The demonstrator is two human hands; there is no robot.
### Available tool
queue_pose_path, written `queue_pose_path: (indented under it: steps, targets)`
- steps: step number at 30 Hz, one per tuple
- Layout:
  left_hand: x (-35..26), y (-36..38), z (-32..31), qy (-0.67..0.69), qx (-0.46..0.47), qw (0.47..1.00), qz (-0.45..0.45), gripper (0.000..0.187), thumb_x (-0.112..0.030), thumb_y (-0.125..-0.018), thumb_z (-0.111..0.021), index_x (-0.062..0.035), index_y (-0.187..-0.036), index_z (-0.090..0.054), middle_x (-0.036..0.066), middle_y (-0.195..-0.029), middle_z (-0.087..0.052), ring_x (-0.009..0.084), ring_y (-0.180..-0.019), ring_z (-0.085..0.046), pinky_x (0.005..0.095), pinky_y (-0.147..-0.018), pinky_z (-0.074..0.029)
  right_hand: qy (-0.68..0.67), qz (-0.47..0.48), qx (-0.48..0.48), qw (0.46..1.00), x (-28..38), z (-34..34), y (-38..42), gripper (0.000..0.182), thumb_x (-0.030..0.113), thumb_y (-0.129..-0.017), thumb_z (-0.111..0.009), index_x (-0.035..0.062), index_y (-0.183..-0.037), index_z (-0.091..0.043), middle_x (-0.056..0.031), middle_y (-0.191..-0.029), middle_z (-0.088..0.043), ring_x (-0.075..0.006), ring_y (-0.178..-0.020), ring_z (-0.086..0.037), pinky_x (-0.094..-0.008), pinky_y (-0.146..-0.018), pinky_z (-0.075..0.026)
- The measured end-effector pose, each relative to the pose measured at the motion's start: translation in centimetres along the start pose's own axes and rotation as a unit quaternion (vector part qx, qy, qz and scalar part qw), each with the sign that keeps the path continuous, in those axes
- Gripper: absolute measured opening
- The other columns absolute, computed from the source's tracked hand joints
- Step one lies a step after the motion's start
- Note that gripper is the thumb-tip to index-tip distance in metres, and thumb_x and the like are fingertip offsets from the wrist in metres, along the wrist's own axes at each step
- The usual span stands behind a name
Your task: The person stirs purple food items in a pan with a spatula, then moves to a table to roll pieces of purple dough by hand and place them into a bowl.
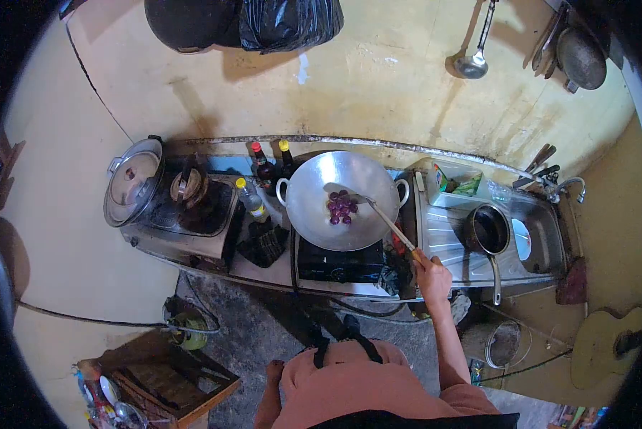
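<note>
My right hand (pixel 434 277) is closed round the wooden handle of a long metal spatula (pixel 392 226). The spatula's blade rests inside a large silver wok (pixel 314 225) with two white loop handles. Beside the blade, a cluster of small purple-red pieces, which look like shallots (pixel 341 211), lies in the bottom of the wok. The wok sits over a black stove (pixel 339 266). Down by my left side hangs my left hand (pixel 274 370), small in view; its fingers are not clear enough to judge.
Left of the wok stand a yellow-capped bottle (pixel 252 200), dark sauce bottles (pixel 264 170) and a dark cloth (pixel 264 244). Farther left are a second stove (pixel 192 247) and a lidded pot (pixel 131 182). Rightward, a saucepan (pixel 487 230) rests near the sink (pixel 539 247). A ladle (pixel 472 66) hangs above.
</note>
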State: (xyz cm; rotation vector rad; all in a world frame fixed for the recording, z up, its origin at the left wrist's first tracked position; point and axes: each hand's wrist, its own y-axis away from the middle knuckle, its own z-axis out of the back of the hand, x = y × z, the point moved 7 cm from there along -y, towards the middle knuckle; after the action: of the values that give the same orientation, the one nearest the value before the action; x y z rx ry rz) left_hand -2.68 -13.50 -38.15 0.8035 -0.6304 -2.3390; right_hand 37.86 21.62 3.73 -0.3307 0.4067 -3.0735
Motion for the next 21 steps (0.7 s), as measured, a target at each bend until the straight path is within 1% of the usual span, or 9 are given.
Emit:
queue_pose_path:
  steps: [2,7,8,9,10,12,15,17,21]
  targets:
    - [-1.1,0.8,0.9,-0.059,0.008,0.998,-0.028,0.028,-0.028,-0.073,-0.052,-0.0073,-0.086,-0.064,0.015,-0.094,-0.060,0.0302,-0.086,-0.057,0.0404,-0.074,-0.045,-0.003,0.000,0.004,1.000,-0.2,-0.2,0.0,0.026,0.025,-0.076,-0.058,0.0199,-0.102,-0.060,-0.0135,-0.068,-0.055,-0.0306,-0.056,-0.058,-0.0404,-0.049,-0.045]
    - [-3.0,1.5,1.6,-0.160,-0.019,0.977,-0.141,0.025,-0.025,-0.074,-0.053,-0.0063,-0.087,-0.063,0.015,-0.082,-0.062,0.0310,-0.077,-0.059,0.0394,-0.070,-0.046,0.001,0.003,-0.003,1.000,0.1,-0.1,0.1,0.026,0.024,-0.073,-0.061,0.0188,-0.099,-0.062,-0.0108,-0.065,-0.053,-0.0292,-0.055,-0.056,-0.0388,-0.049,-0.044]
    - [-2.0,1.3,1.8,-0.039,-0.027,0.997,-0.066,0.025,-0.024,-0.074,-0.053,-0.0060,-0.087,-0.063,0.015,-0.080,-0.062,0.0304,-0.076,-0.059,0.0388,-0.069,-0.046,0.006,0.007,-0.002,1.000,0.2,0.0,0.1,0.026,0.024,-0.074,-0.061,0.0189,-0.099,-0.062,-0.0108,-0.065,-0.053,-0.0292,-0.055,-0.056,-0.0387,-0.049,-0.044]
    - [-1.1,1.2,1.6,0.084,-0.034,0.996,0.010,0.024,-0.024,-0.074,-0.053,-0.0057,-0.087,-0.062,0.015,-0.078,-0.062,0.0297,-0.074,-0.060,0.0383,-0.068,-0.046,0.002,0.002,-0.005,1.000,0.1,0.0,0.1,0.026,0.025,-0.074,-0.061,0.0191,-0.099,-0.062,-0.0109,-0.065,-0.053,-0.0294,-0.055,-0.056,-0.0389,-0.049,-0.044]
    - [-0.1,1.2,1.2,0.204,-0.041,0.974,0.086,0.023,-0.023,-0.074,-0.053,-0.0054,-0.087,-0.062,0.015,-0.076,-0.062,0.0290,-0.072,-0.060,0.0377,-0.068,-0.046,-0.002,-0.002,-0.009,1.000,-0.1,-0.1,0.1,0.026,0.025,-0.074,-0.061,0.0194,-0.099,-0.062,-0.0110,-0.064,-0.053,-0.0297,-0.055,-0.056,-0.0390,-0.049,-0.044]
    - [-1.0,1.5,1.9,0.149,-0.033,0.986,0.067,0.023,-0.022,-0.075,-0.051,-0.0044,-0.086,-0.062,0.014,-0.076,-0.062,0.0276,-0.071,-0.060,0.0369,-0.067,-0.046,-0.007,-0.009,-0.008,1.000,-0.2,-0.1,0.1,0.027,0.026,-0.074,-0.061,0.0199,-0.100,-0.062,-0.0112,-0.065,-0.053,-0.0300,-0.055,-0.056,-0.0390,-0.049,-0.044]
    - [-2.5,1.6,2.7,0.082,-0.029,0.996,-0.004,0.024,-0.021,-0.076,-0.049,-0.0033,-0.085,-0.061,0.013,-0.075,-0.062,0.0261,-0.070,-0.060,0.0360,-0.066,-0.046,-0.011,-0.012,0.004,1.000,0.1,0.4,0.4,0.027,0.026,-0.074,-0.061,0.0202,-0.101,-0.062,-0.0114,-0.066,-0.054,-0.0298,-0.056,-0.056,-0.0385,-0.050,-0.044]
    - [-1.7,0.8,1.8,0.050,-0.028,0.997,-0.044,0.024,-0.021,-0.077,-0.048,-0.0030,-0.086,-0.061,0.013,-0.074,-0.062,0.0254,-0.069,-0.060,0.0355,-0.066,-0.046,-0.016,-0.007,0.012,1.000,0.6,0.8,0.6,0.028,0.026,-0.074,-0.061,0.0200,-0.101,-0.062,-0.0115,-0.065,-0.055,-0.0294,-0.057,-0.057,-0.0381,-0.050,-0.045]
    - [-1.5,0.8,1.7,0.044,-0.023,0.998,-0.039,0.024,-0.019,-0.078,-0.046,-0.0031,-0.085,-0.062,0.013,-0.074,-0.061,0.0242,-0.068,-0.060,0.0348,-0.066,-0.047,-0.045,0.024,-0.010,0.999,1.2,0.6,1.7,0.028,0.026,-0.074,-0.062,0.0193,-0.101,-0.062,-0.0122,-0.063,-0.055,-0.0287,-0.057,-0.057,-0.0379,-0.050,-0.045]
